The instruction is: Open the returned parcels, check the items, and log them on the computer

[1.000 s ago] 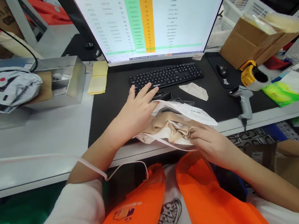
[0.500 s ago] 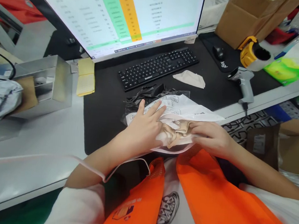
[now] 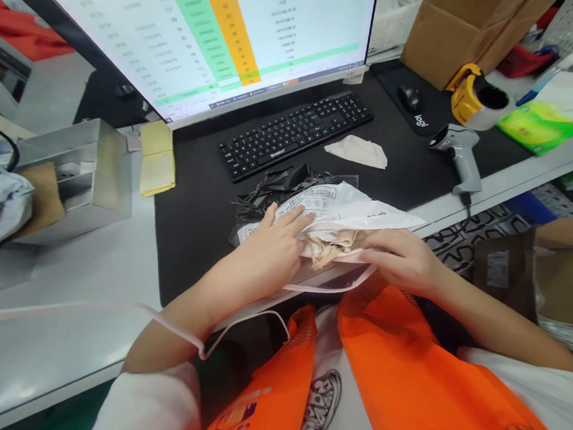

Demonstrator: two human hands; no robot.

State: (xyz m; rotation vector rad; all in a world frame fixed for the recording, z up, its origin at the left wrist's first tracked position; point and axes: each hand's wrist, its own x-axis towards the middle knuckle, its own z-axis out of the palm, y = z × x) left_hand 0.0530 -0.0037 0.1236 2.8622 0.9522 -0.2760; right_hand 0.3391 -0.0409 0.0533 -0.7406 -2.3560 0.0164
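Two hands, both on the near side of the keyboard (image 3: 293, 135): the left hand (image 3: 273, 251) lies fingers spread on one white bag (image 3: 357, 204); the right hand (image 3: 403, 259) curls at the bag's mouth, fingertips hidden, so I cannot tell whether it grips bag or contents. Change over the last second: left fingers are off the keyboard's near edge and on the bag, whose printed face now shows; I judge that the work in hand is all at the bag. Beige cloth (image 3: 331, 248) bunches in the mouth, number of pieces unclear. Black plastic (image 3: 279, 184), sheets not countable, lies between bag and keyboard. One pale flat piece (image 3: 357, 151) sits just nearside of the keyboard's right half. Left of the keyboard: one yellow notepad (image 3: 157, 160). Right of it: one scanner (image 3: 462, 157), one mouse (image 3: 410, 98), one yellow tape dispenser (image 3: 460, 96). Beyond it: one monitor (image 3: 324, 17), and, farther right, at least one cardboard box (image 3: 442, 44).
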